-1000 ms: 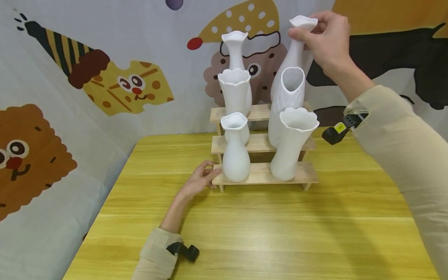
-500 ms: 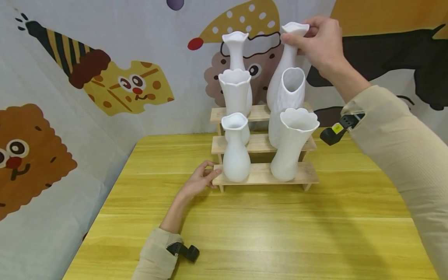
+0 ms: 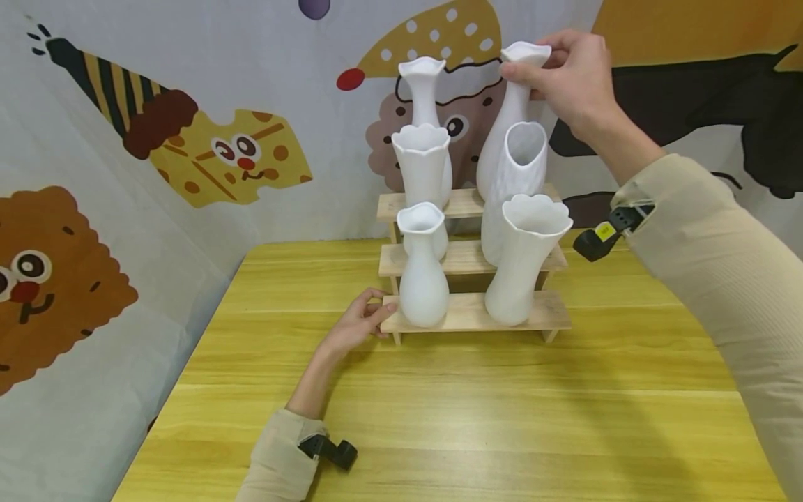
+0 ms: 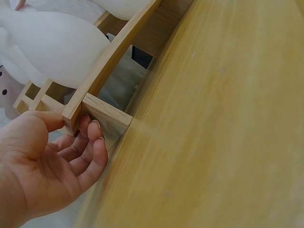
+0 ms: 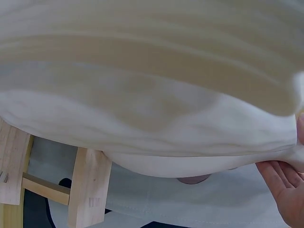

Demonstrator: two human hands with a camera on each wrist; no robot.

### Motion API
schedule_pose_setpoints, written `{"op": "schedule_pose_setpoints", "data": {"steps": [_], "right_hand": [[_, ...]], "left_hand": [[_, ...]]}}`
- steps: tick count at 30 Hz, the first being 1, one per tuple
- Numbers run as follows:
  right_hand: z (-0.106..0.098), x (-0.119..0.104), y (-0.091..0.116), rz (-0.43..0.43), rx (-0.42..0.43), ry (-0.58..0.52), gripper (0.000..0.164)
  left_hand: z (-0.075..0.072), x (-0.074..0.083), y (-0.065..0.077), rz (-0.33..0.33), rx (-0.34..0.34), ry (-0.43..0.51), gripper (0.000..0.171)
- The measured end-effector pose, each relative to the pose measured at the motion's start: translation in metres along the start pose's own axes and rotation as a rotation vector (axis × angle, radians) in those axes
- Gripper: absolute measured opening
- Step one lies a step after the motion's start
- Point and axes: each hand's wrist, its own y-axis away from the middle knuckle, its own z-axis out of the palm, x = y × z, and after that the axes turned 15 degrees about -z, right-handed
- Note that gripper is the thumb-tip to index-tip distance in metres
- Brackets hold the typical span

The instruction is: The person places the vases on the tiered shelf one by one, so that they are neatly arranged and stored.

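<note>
My right hand [image 3: 580, 80] grips a tall white vase [image 3: 502, 150] by its neck, just below the wavy rim, over the right side of the top shelf. In the right wrist view that hand shows only at the right edge, and white vases fill most of the picture. With thumb and fingers, my left hand [image 3: 357, 322] pinches the left end of the lowest shelf of a three-step wooden stand [image 3: 467, 317]. In the left wrist view the thumb lies on the board [image 4: 71, 114], with the fingers curled beneath it.
More white vases stand on the steps: a slim-necked vase [image 3: 424, 293] and a scalloped vase [image 3: 517, 258] in front, a fluted vase [image 3: 422, 164] and a slant-mouthed vase [image 3: 514, 188] in the middle, another wavy-rimmed vase [image 3: 423, 90] at the back. Behind the yellowish wooden table [image 3: 439, 411] hangs a printed cloth [image 3: 251, 42].
My right hand has moved the tall vase a little left and down, and it now leans less. My left hand and the stand have stayed in place.
</note>
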Motion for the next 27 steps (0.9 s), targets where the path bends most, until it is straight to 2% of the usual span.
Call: {"op": "schedule_pose_setpoints", "data": {"steps": [12, 20, 27], "right_hand": [[-0.004, 0.0, 0.001, 0.019, 0.017, -0.054, 0.062], [-0.009, 0.004, 0.002, -0.006, 0.016, -0.015, 0.064], [-0.016, 0.009, 0.005, -0.02, 0.029, -0.028, 0.062]], "left_hand": [[0.0, -0.001, 0.001, 0.006, 0.004, -0.004, 0.043], [0.0, 0.0, 0.0, 0.013, 0.003, -0.004, 0.042], [0.0, -0.002, -0.003, 0.011, 0.007, -0.006, 0.041]]}}
